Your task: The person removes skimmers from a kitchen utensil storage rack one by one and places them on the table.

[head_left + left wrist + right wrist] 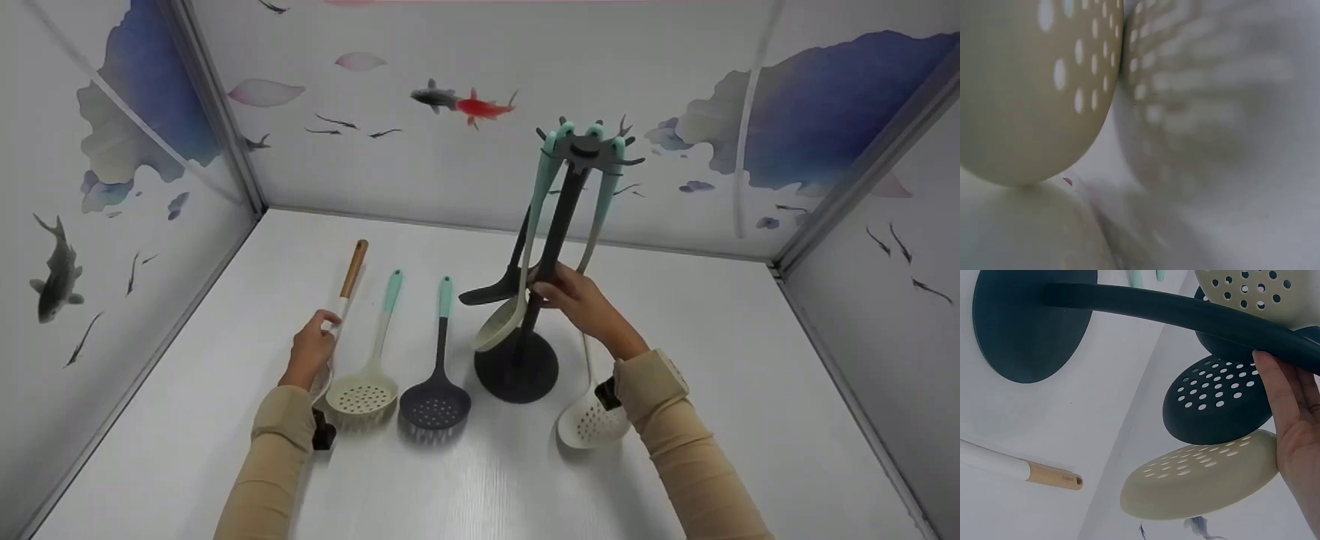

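Note:
In the head view my right hand [574, 300] grips the dark pole of a utensil stand [562, 217], low on the pole; its round base [517, 367] is on the table. From the rack hang a cream ladle [499, 326], a dark utensil [491, 291] and a cream skimmer [592, 424], among others. The right wrist view shows my right hand [1294, 416] against the pole [1145, 306]. At the left, my left hand [309, 351] pinches the white shaft of a utensil with a wooden handle [355, 268]; its head is mostly hidden by the hand.
Beside the left hand lies a cream skimmer [362, 391] with a mint handle. A dark skimmer [435, 405] lies between it and the stand. White walls [600, 67] painted with fish and leaves enclose the table [480, 487] at the back and both sides.

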A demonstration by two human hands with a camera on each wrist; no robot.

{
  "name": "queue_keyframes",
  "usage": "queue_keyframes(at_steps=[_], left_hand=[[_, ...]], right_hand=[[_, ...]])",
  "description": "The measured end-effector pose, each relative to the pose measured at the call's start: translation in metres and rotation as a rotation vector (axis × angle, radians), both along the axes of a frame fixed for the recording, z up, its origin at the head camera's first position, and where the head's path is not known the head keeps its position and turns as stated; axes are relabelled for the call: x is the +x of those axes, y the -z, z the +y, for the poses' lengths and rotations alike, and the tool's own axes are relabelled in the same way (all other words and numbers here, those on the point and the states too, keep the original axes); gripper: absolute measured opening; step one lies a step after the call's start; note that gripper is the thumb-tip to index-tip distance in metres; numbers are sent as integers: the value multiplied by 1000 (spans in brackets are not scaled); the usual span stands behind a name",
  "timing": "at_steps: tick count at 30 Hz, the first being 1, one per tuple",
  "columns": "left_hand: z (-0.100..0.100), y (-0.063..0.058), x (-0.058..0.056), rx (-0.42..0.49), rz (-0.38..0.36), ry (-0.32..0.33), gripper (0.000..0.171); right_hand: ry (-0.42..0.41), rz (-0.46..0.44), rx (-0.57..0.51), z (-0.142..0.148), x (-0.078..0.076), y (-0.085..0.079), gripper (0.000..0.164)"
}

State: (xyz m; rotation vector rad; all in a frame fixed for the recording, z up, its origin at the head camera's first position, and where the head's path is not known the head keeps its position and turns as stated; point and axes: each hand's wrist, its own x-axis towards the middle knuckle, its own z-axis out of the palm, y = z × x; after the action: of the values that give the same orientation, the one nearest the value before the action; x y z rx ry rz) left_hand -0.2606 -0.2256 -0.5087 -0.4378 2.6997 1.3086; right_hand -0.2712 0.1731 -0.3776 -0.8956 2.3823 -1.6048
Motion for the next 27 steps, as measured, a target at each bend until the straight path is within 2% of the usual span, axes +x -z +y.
queue_keyframes(at_steps=[7, 12, 15, 22, 27], left_hand=[[1, 2, 0, 24, -47, 4, 40], [2, -1, 1, -24, -72, 4, 40], [3, -3, 3, -67, -101, 34, 44], [1, -5, 7, -169, -129, 152, 50], [1, -5, 10, -206, -123, 184, 52]], right_hand=[[3, -6, -1, 1, 0, 0, 23], [-3, 3, -3, 0, -1, 1, 23], [-4, 13, 0, 0, -2, 1, 22], [-24, -3, -1, 1, -2, 1, 26], [-23, 22, 9, 1, -2, 2, 24]])
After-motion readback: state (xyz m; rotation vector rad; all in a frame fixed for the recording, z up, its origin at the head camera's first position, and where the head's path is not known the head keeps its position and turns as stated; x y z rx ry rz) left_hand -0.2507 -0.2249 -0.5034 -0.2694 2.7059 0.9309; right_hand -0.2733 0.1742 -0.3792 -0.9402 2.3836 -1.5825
